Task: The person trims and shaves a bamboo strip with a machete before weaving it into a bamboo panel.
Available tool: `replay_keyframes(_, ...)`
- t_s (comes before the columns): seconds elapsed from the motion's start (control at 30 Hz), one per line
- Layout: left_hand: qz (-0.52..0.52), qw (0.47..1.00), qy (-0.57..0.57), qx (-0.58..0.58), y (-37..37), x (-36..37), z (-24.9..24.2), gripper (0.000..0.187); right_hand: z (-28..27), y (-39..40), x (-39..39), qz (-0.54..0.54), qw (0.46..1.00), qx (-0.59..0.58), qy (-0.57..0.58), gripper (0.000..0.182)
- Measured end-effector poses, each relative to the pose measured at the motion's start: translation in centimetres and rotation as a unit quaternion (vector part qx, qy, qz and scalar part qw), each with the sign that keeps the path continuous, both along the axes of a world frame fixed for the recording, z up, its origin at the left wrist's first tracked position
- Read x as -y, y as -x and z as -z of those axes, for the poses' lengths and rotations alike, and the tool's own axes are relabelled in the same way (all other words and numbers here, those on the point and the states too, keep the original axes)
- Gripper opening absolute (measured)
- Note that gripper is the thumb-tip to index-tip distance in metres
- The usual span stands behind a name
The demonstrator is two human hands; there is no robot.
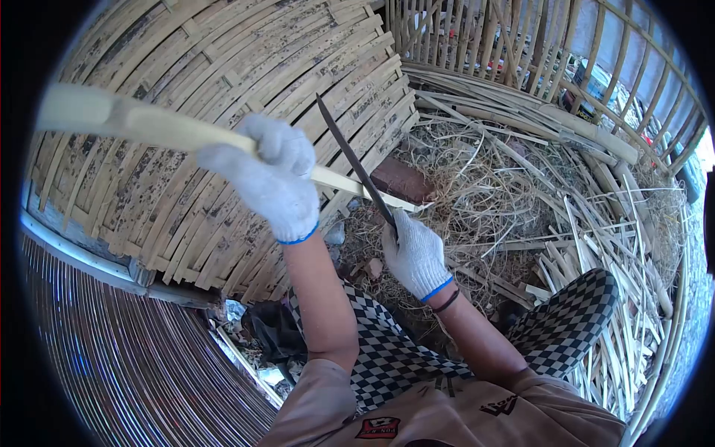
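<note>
A white knitted glove with a blue cuff covers my left hand (272,175), whose fingers are wrapped round a long pale bamboo strip (175,128). The strip runs from the upper left down to the centre. My right hand (414,253), gloved the same way, is closed on the handle of a long dark blade (346,149), which points up and left. The blade crosses the strip near its lower right end. Beneath that end lies a reddish-brown block (402,179). The handle is mostly hidden by the glove.
A woven bamboo panel (186,89) leans at the upper left. Fibrous shavings (484,186) and split bamboo pieces (618,313) cover the ground at right. A slatted bamboo fence (514,45) stands behind. My knees, in checkered cloth (570,320), are close below.
</note>
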State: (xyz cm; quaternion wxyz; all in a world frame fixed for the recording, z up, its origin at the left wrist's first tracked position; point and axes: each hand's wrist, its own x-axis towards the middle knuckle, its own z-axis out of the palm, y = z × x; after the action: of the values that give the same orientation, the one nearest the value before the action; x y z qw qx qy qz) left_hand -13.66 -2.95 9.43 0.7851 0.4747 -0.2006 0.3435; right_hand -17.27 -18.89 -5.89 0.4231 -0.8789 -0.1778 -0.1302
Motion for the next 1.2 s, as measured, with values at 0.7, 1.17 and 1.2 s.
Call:
replay_keyframes(0.7,0.056,0.998,-0.018,0.033,-2.5,-2.2,1.6,0.076,-2.2,-1.8,-1.9,-0.017,0.999,0.030,0.020,0.017)
replay_keyframes(1.17,-0.122,0.991,0.047,-0.039,-2.0,-1.7,0.7,0.063,1.3,-4.0,-4.8,-0.032,0.998,0.043,0.031,0.016)
replay_keyframes(1.2,-0.117,0.990,0.055,-0.047,-2.2,-1.8,1.2,0.063,2.9,-5.4,-4.6,-0.009,0.997,-0.036,0.069,0.017)
